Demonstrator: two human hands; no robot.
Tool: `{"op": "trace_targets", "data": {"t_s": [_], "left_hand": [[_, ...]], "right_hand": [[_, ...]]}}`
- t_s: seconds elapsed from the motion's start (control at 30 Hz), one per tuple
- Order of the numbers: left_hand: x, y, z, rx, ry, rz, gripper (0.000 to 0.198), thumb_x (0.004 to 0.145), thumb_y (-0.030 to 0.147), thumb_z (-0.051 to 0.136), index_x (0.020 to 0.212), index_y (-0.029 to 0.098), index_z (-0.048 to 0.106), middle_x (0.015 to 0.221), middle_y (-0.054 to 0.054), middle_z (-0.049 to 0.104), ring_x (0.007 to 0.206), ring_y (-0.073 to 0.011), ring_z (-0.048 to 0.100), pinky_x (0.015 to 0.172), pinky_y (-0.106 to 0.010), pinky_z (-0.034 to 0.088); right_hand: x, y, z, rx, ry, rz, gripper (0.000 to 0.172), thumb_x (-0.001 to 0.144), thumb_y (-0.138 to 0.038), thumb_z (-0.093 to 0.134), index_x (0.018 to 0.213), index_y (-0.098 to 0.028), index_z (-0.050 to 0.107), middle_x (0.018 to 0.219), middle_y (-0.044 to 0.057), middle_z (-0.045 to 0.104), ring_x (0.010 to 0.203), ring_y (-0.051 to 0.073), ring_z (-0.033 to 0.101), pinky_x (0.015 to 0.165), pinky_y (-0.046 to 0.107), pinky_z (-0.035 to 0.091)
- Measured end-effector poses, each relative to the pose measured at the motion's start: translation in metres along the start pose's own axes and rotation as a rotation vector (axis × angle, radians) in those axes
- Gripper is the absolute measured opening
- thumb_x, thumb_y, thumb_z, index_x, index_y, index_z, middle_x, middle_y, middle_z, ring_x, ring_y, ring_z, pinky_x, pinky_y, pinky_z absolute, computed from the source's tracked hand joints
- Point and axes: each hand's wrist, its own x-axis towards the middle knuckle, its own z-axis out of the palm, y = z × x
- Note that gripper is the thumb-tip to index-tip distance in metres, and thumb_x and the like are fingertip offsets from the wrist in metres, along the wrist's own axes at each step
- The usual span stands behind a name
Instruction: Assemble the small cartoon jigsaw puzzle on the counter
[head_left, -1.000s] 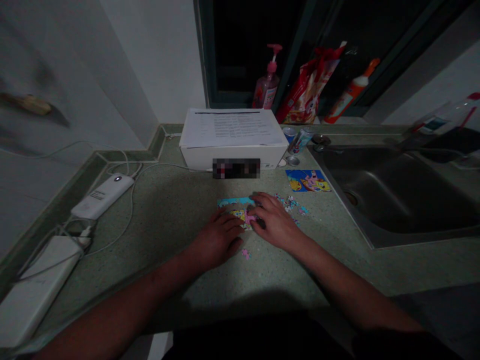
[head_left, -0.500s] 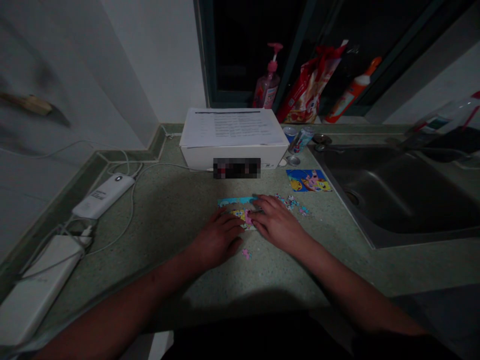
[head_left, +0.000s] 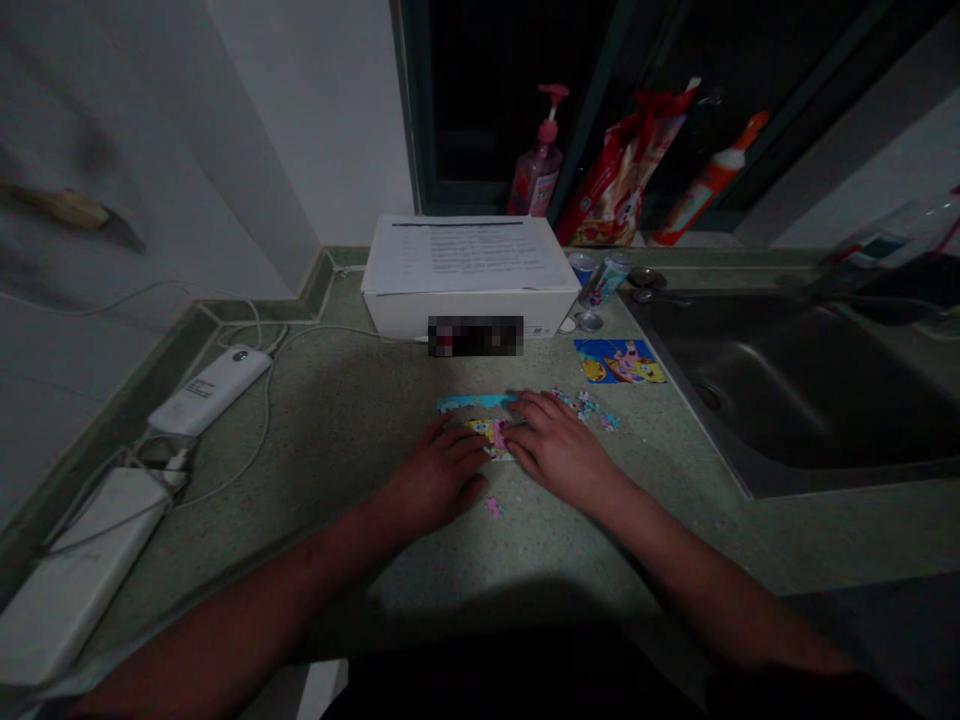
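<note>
L hand (head_left: 439, 468), R hand (head_left: 559, 440) at puzzle (head_left: 487, 431), ctr. frame; fingers part-curled, grip unclear. Prob. fitting step; next needs alignment.

Jigsaw (head_left: 498, 432): sides hidden beneath my fingers (head_left: 532, 438). Loose pieces (head_left: 586, 404), right: too small for me to count. Printed sheet (head_left: 480, 256), far: text illegible. Sink (head_left: 825, 479), right, and white slab (head_left: 82, 575), near left: cut off.

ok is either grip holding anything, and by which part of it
Cannot be told: the left grip and right grip cover opposite ends of the partly built puzzle, hiding any hold.
</note>
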Motion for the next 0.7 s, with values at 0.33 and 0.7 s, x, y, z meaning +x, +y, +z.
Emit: {"op": "trace_targets", "data": {"t_s": [0.33,0.7], "left_hand": [[0.0,-0.0002,0.0008,0.002,0.014,0.008,0.026,0.101,0.026,0.063,0.126,0.02,0.07,0.135,-0.009,0.074,0.132,-0.0292,0.063,0.128,-0.059,0.031],[-0.0009,-0.0015,0.0028,-0.002,0.008,0.021,0.031,0.102,0.03,0.065,0.131,0.02,0.068,0.138,-0.011,0.073,0.136,-0.0298,0.061,0.129,-0.06,0.03]], "right_hand": [[-0.0003,-0.0046,-0.0012,-0.046,0.0,0.005,0.016,0.101,-0.021,0.067,0.105,-0.022,0.082,0.129,0.014,0.072,0.136,0.035,0.059,0.118,0.062,0.047],[0.0012,-0.0017,0.0012,-0.007,0.009,0.021,0.018,0.1,-0.021,0.068,0.111,-0.022,0.081,0.125,0.014,0.073,0.13,0.035,0.062,0.116,0.063,0.049]]}}
